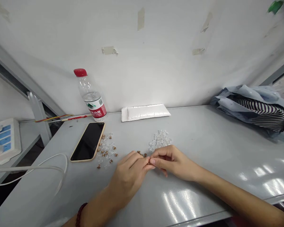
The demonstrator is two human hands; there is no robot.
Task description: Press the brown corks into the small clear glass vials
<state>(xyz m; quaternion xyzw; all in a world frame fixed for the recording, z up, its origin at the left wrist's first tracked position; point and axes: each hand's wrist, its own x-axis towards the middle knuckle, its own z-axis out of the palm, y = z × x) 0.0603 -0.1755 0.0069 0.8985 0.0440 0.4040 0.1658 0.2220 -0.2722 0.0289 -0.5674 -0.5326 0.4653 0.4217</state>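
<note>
Our left hand (129, 175) and right hand (171, 162) pinched together at the fingertips, gripping something too small to make out, above a grey surface (210, 151). One heap of clear pieces (159, 138) lay just ahead; a second heap (105, 157), dotted with brown bits (115, 154), lay left, beside one phone (88, 142).

Only thing you can really read here is "SPRING" on your water bottle's label (95, 106), plus some tiny, blurry Chinese characters.
</note>
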